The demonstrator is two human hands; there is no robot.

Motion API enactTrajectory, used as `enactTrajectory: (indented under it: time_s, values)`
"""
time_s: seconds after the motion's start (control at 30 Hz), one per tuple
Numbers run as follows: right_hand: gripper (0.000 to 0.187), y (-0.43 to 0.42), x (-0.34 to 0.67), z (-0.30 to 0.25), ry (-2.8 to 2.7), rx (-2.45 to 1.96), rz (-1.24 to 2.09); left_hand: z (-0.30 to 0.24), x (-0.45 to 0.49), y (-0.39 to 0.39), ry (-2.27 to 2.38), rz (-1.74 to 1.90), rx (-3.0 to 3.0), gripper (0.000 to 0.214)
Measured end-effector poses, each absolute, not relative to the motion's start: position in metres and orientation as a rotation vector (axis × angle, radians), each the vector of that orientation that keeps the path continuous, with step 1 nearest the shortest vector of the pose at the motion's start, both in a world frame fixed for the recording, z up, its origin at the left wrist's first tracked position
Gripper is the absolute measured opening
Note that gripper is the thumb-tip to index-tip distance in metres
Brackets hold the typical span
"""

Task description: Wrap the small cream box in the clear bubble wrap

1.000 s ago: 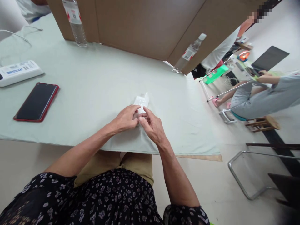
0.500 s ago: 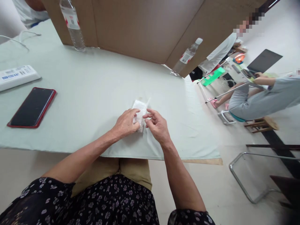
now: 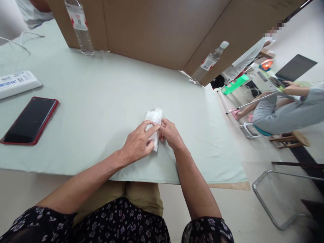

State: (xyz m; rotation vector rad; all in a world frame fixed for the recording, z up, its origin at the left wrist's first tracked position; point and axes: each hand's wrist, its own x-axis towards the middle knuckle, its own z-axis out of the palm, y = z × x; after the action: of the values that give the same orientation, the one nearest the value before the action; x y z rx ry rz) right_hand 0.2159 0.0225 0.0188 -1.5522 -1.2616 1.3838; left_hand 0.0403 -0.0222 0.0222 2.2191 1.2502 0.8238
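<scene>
A small bundle of whitish bubble wrap (image 3: 157,115) lies near the front of the cloth-covered table (image 3: 106,98), its long side running away from me. My left hand (image 3: 135,142) grips it from the left, index finger reaching across the top and thumb near the close end. At the right edge of the bundle, my right hand (image 3: 171,134) has its fingers closed on the wrap, partly tucked underneath. Whatever the wrap contains, if anything, cannot be made out.
A phone in a red case (image 3: 30,119) and a white labelled box (image 3: 19,83) lie at left. Two water bottles (image 3: 82,32) (image 3: 211,62) stand by a cardboard screen (image 3: 146,33). Beyond the table's right edge, a seated person (image 3: 286,108) uses a laptop (image 3: 296,71); a metal-framed chair (image 3: 260,192) stands nearer.
My right hand has moved in and closed on the wrap. The loose right flap is now folded over the bundle, and my left index finger has stretched across it. The view has shifted slightly.
</scene>
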Motion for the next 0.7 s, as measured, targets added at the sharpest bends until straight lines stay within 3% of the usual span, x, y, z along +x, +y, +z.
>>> enactTrajectory:
  time_s: [0.23,0.47,0.7]
  values:
    - [0.049,0.027,0.236,0.027,-1.303,-1.492,1.598,0.016,0.039,-0.022,1.25,0.859,2.259,0.051]
    - [0.026,0.041,0.223,0.021,-1.455,-1.569,1.389,0.019,0.038,-0.02,1.15,0.853,2.536,0.048]
    - [0.024,0.037,0.215,0.018,-1.405,-1.429,1.248,0.019,0.038,-0.017,1.146,0.825,2.433,0.032]
